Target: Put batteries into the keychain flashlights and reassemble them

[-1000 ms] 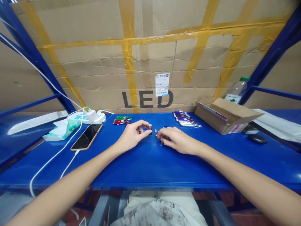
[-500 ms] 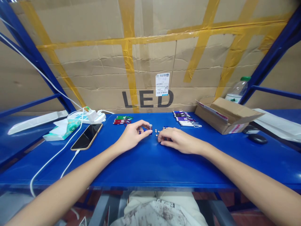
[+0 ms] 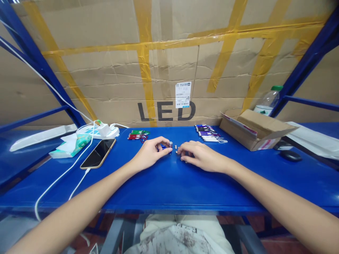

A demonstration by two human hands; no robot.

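My left hand [image 3: 150,153] is closed with thumb and fingers round a small blue keychain flashlight [image 3: 163,147]. At the fingertips a small silver cylinder-like piece [image 3: 171,144] stands upright; whether it belongs to the flashlight I cannot tell. Several tiny silver discs, like button cells [image 3: 176,146], lie on the blue table between the hands. My right hand [image 3: 200,155] rests beside them with its fingers curled and pinched at the discs' right side. What those fingers hold, if anything, is hidden. Something small and shiny shows under this hand.
Red and green keychain flashlights [image 3: 138,134] lie back left; purple, black and silver ones [image 3: 208,133] back right. A phone [image 3: 98,153], tissue pack [image 3: 71,145] and power strip [image 3: 112,132] are left. An open cardboard box [image 3: 254,128], bottle [image 3: 268,100] and black mouse [image 3: 290,155] are right.
My left hand has shifted very slightly to the right with the blue flashlight. My right hand's fingers have lifted and curled a little differently near the silver discs.
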